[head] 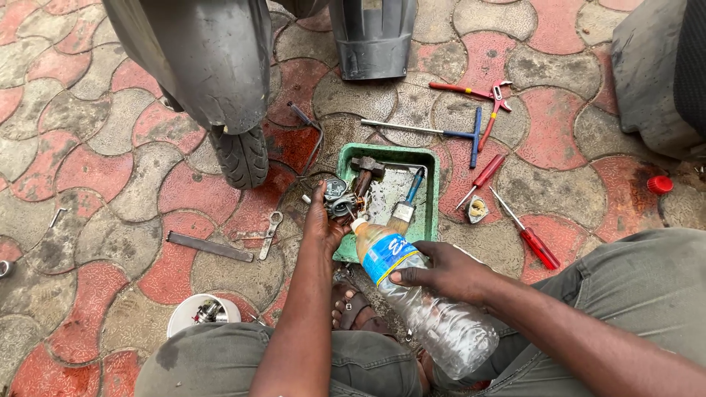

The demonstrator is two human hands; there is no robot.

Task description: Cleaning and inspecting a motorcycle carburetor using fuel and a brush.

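My left hand (321, 223) grips a small grey metal carburettor (340, 198) over the near left edge of a green plastic tray (428, 192). My right hand (441, 272) holds a clear plastic bottle (434, 316) with a blue label, tipped so its neck points at the carburettor. Yellowish liquid sits in the bottle's neck end. A hammer (364, 173) and a blue-handled brush (407, 204) lie inside the tray.
A scooter's front wheel (240, 156) and mudguard (198, 59) stand to the left. On the paving lie a T-handle wrench (441, 132), red pliers (478, 94), two red screwdrivers (535, 242), a spanner (270, 234), a flat metal bar (209, 247), a red cap (660, 184) and a white bowl (202, 312).
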